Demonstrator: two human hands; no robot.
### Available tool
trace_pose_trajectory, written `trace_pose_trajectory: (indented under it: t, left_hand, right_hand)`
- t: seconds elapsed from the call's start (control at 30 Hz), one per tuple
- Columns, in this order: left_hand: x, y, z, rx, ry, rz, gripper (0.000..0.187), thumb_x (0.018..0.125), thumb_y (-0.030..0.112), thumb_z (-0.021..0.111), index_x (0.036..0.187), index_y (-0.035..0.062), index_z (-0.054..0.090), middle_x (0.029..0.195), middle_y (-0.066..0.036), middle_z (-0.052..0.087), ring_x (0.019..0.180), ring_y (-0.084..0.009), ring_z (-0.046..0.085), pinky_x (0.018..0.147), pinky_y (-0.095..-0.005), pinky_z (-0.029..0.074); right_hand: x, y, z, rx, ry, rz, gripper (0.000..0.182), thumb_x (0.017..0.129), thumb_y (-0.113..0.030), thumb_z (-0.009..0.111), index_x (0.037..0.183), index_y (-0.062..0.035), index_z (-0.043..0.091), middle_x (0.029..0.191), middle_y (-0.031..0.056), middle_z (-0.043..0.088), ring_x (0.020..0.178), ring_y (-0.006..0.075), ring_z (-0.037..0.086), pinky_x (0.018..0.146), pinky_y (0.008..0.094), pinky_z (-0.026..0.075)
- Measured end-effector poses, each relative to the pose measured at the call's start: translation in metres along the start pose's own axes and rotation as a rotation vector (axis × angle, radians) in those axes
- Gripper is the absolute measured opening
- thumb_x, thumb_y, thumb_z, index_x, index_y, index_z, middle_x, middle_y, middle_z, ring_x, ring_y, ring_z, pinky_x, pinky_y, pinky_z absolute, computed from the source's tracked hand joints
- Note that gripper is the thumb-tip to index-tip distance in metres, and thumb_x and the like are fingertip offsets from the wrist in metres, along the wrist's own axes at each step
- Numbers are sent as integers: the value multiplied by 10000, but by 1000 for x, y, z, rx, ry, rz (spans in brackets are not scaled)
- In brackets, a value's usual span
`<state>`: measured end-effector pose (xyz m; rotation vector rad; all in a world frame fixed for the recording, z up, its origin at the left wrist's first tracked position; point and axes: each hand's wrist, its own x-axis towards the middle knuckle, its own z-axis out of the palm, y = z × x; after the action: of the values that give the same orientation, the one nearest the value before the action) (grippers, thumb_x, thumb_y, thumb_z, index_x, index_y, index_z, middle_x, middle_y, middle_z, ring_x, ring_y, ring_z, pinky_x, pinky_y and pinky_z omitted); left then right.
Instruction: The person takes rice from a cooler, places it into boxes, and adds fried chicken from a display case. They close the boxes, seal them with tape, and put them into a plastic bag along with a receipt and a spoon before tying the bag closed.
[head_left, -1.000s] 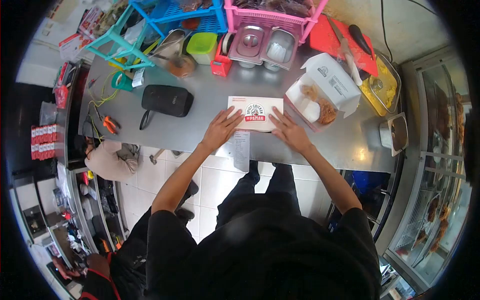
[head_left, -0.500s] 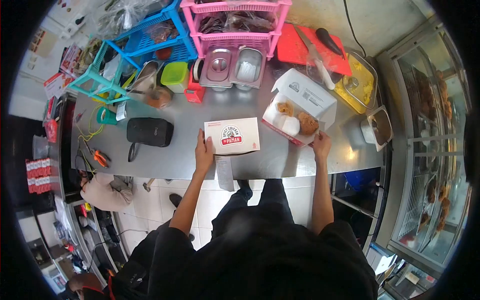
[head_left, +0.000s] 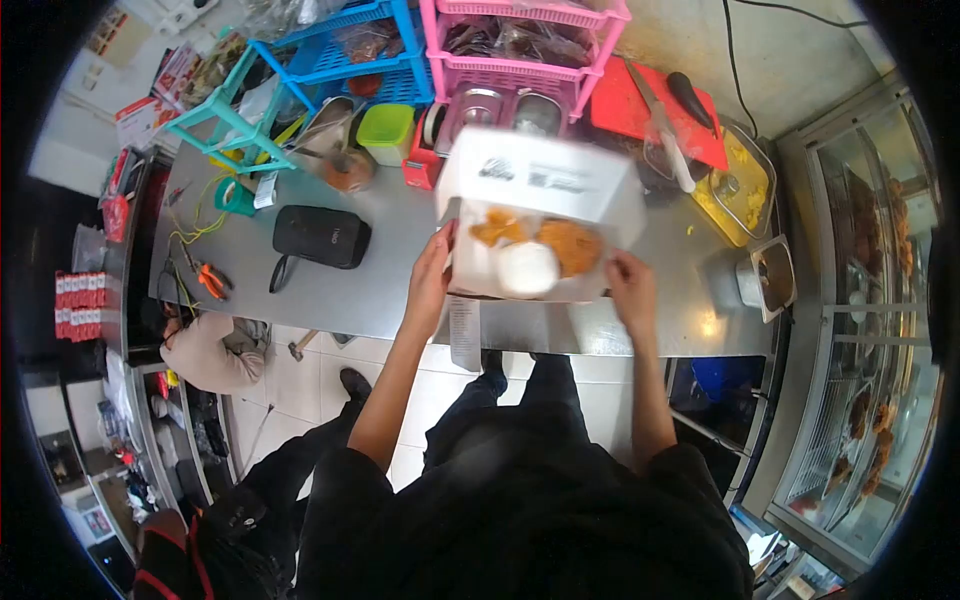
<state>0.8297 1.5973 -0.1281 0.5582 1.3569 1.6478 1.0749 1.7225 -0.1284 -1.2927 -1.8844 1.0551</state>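
An open white cardboard meal box (head_left: 478, 265), blurred by motion, is in front of me above the near part of the steel table. Its lid (head_left: 540, 180) stands up at the back. Inside are a white mound of rice (head_left: 527, 270), a large piece of fried chicken (head_left: 570, 248) and a smaller fried piece (head_left: 498, 227). My left hand (head_left: 430, 280) closes on the box's left side, and my right hand (head_left: 632, 295) pinches its right front corner. The closed printed box is hidden from view. Below the open box, a paper receipt (head_left: 465, 335) hangs over the table edge.
A black speaker (head_left: 322, 238) and orange-handled pliers (head_left: 212, 281) lie left on the steel table (head_left: 385, 300). Blue and pink racks (head_left: 520, 65), a red cutting board (head_left: 625, 105) with a knife (head_left: 672, 145), and a steel container (head_left: 765, 275) are around. A person (head_left: 215, 350) crouches left.
The open box has moved left from the right side of the table to in front of me, covering the closed box. My left hand has shifted onto its side. The view has turned slightly.
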Motion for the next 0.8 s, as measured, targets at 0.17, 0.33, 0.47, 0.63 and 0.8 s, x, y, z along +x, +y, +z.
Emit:
trace_pose_trajectory:
  t: [0.17, 0.33, 0.47, 0.63, 0.8]
  left_hand:
    - [16, -35, -69, -161, 61, -170, 562, 932, 406, 364, 1319, 3, 302, 1260, -110, 452, 1123, -161, 442, 957, -319, 329]
    - [48, -7, -73, 372, 252, 254, 438, 864, 230, 554, 1224, 15, 429, 1175, -141, 529, 992, -180, 550, 817, -271, 434]
    - [41, 9, -83, 888, 61, 177, 288, 804, 88, 568, 1080, 11, 544, 946, -95, 627, 796, -157, 598, 681, -256, 460]
    - [1, -27, -69, 387, -53, 95, 267, 783, 67, 544, 1040, -1, 564, 896, -70, 610, 806, -147, 580, 699, -248, 456]
    - [18, -13, -75, 174, 18, -258, 460, 822, 308, 603, 1130, -17, 497, 1101, -113, 481, 933, -165, 500, 796, -289, 445]
  right_hand:
    - [16, 14, 78, 60, -79, -76, 191, 792, -152, 578, 904, 1, 599, 722, 152, 621, 654, 233, 624, 591, 342, 472]
    - [62, -25, 60, 25, 164, -220, 230, 766, -156, 614, 934, -1, 591, 752, 157, 624, 647, 234, 619, 588, 333, 467]
    - [53, -22, 37, -455, -58, -155, 202, 763, -108, 601, 940, -12, 593, 710, 148, 615, 610, 218, 609, 570, 324, 462]
    - [4, 12, 67, 37, -188, -49, 250, 777, -103, 574, 1021, -45, 576, 884, 129, 612, 770, 205, 607, 698, 303, 462]
    - [15, 2, 48, 710, -446, 692, 550, 872, -406, 484, 1269, -34, 405, 1359, 126, 327, 1182, 265, 394, 900, 399, 386]
